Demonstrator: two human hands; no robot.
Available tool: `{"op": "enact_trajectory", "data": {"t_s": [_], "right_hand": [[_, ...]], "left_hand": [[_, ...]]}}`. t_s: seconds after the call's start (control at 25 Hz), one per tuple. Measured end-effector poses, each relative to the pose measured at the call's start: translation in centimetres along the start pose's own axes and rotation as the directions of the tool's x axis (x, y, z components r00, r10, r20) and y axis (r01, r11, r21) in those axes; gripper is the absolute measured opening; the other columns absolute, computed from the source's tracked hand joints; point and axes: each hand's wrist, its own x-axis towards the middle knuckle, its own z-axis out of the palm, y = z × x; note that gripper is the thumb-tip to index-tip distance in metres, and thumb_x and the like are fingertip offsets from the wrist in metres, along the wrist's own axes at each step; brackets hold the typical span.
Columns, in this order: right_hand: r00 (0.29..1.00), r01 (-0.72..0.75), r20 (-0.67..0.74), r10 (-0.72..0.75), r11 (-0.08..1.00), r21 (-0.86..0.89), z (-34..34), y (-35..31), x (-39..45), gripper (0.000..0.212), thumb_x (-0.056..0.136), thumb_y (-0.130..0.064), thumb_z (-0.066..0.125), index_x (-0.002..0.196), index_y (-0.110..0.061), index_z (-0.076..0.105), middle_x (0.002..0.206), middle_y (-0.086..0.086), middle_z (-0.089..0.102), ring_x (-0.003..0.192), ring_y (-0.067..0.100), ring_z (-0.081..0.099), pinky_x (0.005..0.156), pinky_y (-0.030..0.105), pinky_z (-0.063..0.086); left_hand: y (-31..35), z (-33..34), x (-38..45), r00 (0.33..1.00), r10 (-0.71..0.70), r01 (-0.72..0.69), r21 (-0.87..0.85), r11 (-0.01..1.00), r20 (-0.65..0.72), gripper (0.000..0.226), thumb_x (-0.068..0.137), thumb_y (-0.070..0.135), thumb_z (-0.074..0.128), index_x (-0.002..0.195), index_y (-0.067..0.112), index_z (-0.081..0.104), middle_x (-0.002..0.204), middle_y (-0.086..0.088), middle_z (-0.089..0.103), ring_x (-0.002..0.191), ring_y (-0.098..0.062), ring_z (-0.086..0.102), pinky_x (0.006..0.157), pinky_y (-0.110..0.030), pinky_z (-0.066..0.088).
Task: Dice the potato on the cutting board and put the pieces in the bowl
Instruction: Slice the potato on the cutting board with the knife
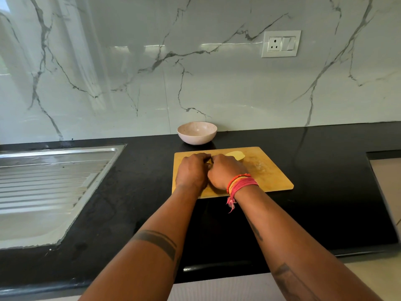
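Two bare forearms reach over the glossy black stone table (pixel 303 192); the right wrist wears a bundle of red and orange threads (pixel 239 183); the left hand (pixel 192 170) and right hand (pixel 224 170) sit knuckle to knuckle on one rectangular wooden cutting board (pixel 271 174), fingers curled down; whatever they hold is hidden, so I cannot tell their grip; just beyond the right hand lies one pale yellow peeled potato piece (pixel 236 154), smooth and rounded, on the board's far edge; farther back stands one round speckled pinkish bowl (pixel 197 133), against the veined white marble wall (pixel 130 83); to the left, a ribbed steel sink drainboard (pixel 54 181).
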Motion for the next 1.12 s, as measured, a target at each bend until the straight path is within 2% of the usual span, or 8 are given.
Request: {"op": "enact_trajectory", "data": {"t_s": [0.12,0.24,0.36,0.52,0.6,0.76,0.88,1.12], "right_hand": [[0.999,0.003,0.039,-0.003,1.0,-0.022,0.5,0.6,-1.0,0.035,0.101,-0.023,0.052,0.133,-0.014,0.062,0.114,0.01,0.069,0.086,0.023,0.059,0.074,0.033,0.047],[0.998,0.017,0.064,-0.016,1.0,-0.023,0.6,1.3,-1.9,0.037,0.099,-0.022,0.053,0.135,-0.014,0.06,0.113,0.009,0.067,0.09,0.024,0.06,0.075,0.033,0.047],[0.996,0.047,0.077,-0.045,0.998,-0.028,1.0,2.4,-3.4,0.047,0.098,-0.023,0.053,0.145,-0.019,0.052,0.117,0.008,0.067,0.089,0.022,0.056,0.074,0.033,0.047],[0.995,0.076,0.061,-0.076,0.997,0.014,0.7,3.8,-5.8,0.051,0.101,-0.023,0.052,0.152,-0.023,0.046,0.101,0.002,0.063,0.088,0.018,0.06,0.071,0.031,0.05],[0.997,0.074,0.016,-0.075,0.996,0.055,-0.1,3.9,-6.8,0.048,0.103,-0.024,0.049,0.151,-0.025,0.048,0.11,0.004,0.066,0.094,0.019,0.064,0.075,0.031,0.055],[0.991,0.072,-0.114,-0.063,0.995,0.076,-0.7,2.8,-6.2,0.051,0.104,-0.024,0.048,0.155,-0.023,0.044,0.13,0.007,0.066,0.114,0.025,0.064,0.086,0.034,0.052],[0.991,0.068,-0.118,-0.056,0.993,0.094,-0.3,1.6,-4.2,0.052,0.103,-0.022,0.047,0.155,-0.021,0.044,0.134,0.008,0.065,0.118,0.028,0.063,0.092,0.038,0.053],[0.995,0.056,-0.08,-0.051,0.997,0.055,0.4,0.6,-1.1,0.049,0.1,-0.022,0.049,0.149,-0.021,0.051,0.125,0.009,0.069,0.107,0.028,0.066,0.078,0.034,0.049]], "left_hand": [[0.0,0.1,0.0,0.999,-0.038,0.038,-0.028,0.999,0.002,0.037,0.101,0.024,0.059,0.137,0.033,0.064,0.125,0.001,0.071,0.11,-0.02,0.066,0.095,-0.035,0.056],[0.3,-0.1,0.0,0.998,-0.068,0.069,-0.048,0.996,0.012,0.037,0.101,0.026,0.061,0.137,0.034,0.064,0.121,-0.001,0.072,0.105,-0.02,0.067,0.092,-0.034,0.056],[0.5,-0.3,-0.1,0.997,-0.077,0.077,-0.042,0.996,0.017,0.037,0.101,0.028,0.062,0.138,0.035,0.062,0.123,-0.001,0.071,0.106,-0.02,0.066,0.089,-0.032,0.054],[0.8,-0.6,-0.5,0.997,-0.08,0.08,-0.019,0.997,0.018,0.038,0.101,0.029,0.062,0.139,0.036,0.061,0.123,0.002,0.07,0.098,-0.013,0.063,0.075,-0.024,0.048],[0.9,-0.8,-0.6,0.996,-0.089,0.09,-0.03,0.996,0.015,0.038,0.1,0.03,0.063,0.138,0.035,0.062,0.121,0.003,0.07,0.096,-0.012,0.063,0.073,-0.023,0.046],[0.9,-1.2,-0.7,0.996,-0.087,0.088,-0.023,0.996,0.022,0.038,0.102,0.025,0.062,0.139,0.033,0.062,0.124,0.002,0.07,0.103,-0.015,0.065,0.079,-0.026,0.051],[0.7,-1.1,-0.8,0.996,-0.086,0.086,-0.046,0.995,0.007,0.036,0.103,0.021,0.06,0.137,0.031,0.064,0.125,0.001,0.071,0.108,-0.018,0.065,0.086,-0.028,0.051],[0.5,-1.1,-0.7,0.998,-0.065,0.065,-0.049,0.997,-0.002,0.037,0.101,0.019,0.061,0.136,0.031,0.065,0.121,0.002,0.072,0.107,-0.017,0.066,0.087,-0.028,0.051]]}}
